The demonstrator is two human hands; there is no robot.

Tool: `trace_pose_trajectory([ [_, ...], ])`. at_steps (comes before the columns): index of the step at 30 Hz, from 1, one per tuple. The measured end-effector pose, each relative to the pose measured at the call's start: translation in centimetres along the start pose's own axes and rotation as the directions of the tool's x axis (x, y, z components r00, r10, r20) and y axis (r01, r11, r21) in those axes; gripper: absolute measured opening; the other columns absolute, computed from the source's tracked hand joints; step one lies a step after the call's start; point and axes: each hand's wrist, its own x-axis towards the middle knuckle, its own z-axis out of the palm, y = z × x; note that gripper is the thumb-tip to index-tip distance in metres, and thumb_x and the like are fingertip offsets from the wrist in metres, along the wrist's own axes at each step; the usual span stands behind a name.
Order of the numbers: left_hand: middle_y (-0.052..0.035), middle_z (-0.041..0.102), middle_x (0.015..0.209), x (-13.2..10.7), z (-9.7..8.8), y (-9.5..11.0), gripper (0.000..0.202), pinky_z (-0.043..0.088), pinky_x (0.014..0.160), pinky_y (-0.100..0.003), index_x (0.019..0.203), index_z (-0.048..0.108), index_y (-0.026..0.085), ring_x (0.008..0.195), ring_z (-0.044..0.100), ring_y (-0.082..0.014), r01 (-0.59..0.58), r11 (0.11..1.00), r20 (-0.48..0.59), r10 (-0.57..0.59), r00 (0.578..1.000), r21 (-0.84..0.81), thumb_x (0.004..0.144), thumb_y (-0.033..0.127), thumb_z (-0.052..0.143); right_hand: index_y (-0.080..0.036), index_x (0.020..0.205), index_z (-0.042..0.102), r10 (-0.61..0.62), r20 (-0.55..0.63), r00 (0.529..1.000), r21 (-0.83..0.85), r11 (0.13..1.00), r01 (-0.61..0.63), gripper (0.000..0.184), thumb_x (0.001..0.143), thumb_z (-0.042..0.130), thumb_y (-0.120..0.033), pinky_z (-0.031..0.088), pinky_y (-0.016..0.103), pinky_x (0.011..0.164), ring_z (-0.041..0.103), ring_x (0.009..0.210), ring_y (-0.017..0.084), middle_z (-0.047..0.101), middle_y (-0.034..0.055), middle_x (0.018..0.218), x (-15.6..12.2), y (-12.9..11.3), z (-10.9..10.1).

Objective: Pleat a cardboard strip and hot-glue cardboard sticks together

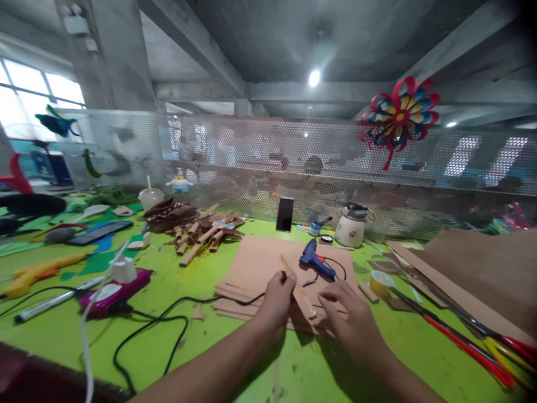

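A narrow brown paper strip (304,300) slants over the stack of brown paper sheets (255,260), with shiny, clear glue-like streaks along it. My left hand (277,302) pinches its edge between thumb and fingers. Beside the strip's near end is my right hand (354,316), its curled thumb and fingers a little apart with nothing visible between them. A blue hot glue gun (314,260) lies on the sheets just beyond both hands.
A purple power strip (115,294) and black cord lie left on the green table. Rolled paper pieces (210,232) are piled behind. A phone (285,214) and a pale jug (351,226) stand at the back. Red-handled scissors (470,350) and a yellow tape roll (381,283) lie right.
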Motion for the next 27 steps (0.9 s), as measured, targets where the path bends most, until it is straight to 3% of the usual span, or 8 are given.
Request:
trace_pose_trajectory([
  [8, 0.0042, 0.051, 0.062, -0.1, 0.2, 0.3, 0.021, 0.04, 0.05, -0.021, 0.083, 0.051, 0.017, 0.052, 0.051, -0.0095, -0.053, 0.998, -0.037, 0.054, 0.998, 0.031, 0.075, 0.034, 0.062, -0.018, 0.092, 0.055, -0.153, 0.029, 0.988, -0.186, 0.97, 0.156, 0.01, 0.086, 0.051, -0.011, 0.045, 0.04, 0.075, 0.049, 0.09, 0.024, 0.053, 0.0088, 0.089, -0.9, -2.4, 0.5],
  [15, 0.0015, 0.057, 0.068, -0.3, 0.5, 0.4, 0.024, 0.042, 0.052, -0.02, 0.085, 0.053, 0.016, 0.056, 0.055, -0.0103, -0.067, 0.998, -0.074, 0.068, 0.995, 0.014, 0.074, 0.034, 0.064, -0.018, 0.089, 0.053, -0.16, 0.018, 0.987, -0.279, 0.947, 0.159, 0.004, 0.085, 0.054, -0.017, 0.041, 0.041, 0.074, 0.046, 0.086, 0.024, 0.051, 0.0071, 0.085, -1.0, -3.0, 1.1],
  [22, -0.0021, 0.062, 0.072, -0.4, 0.6, 0.6, 0.03, 0.044, 0.056, -0.023, 0.09, 0.056, 0.016, 0.061, 0.058, -0.0139, -0.096, 0.995, -0.112, 0.099, 0.989, 0.034, 0.071, 0.037, 0.067, -0.017, 0.102, 0.052, -0.182, -0.097, 0.978, -0.292, 0.945, 0.147, 0.019, 0.083, 0.055, -0.014, 0.042, 0.046, 0.079, 0.045, 0.094, 0.027, 0.045, 0.0105, 0.098, -1.2, -3.3, 0.9],
  [27, -0.0021, 0.062, 0.072, -0.1, 0.4, 0.3, 0.031, 0.044, 0.057, -0.024, 0.089, 0.057, 0.016, 0.061, 0.057, -0.0138, -0.136, 0.989, -0.124, 0.142, 0.982, 0.052, 0.072, 0.039, 0.067, -0.019, 0.099, 0.051, -0.157, -0.103, 0.982, -0.286, 0.951, 0.123, 0.018, 0.083, 0.055, -0.013, 0.042, 0.047, 0.08, 0.044, 0.096, 0.027, 0.044, 0.0099, 0.098, -1.2, -3.1, 0.9],
])
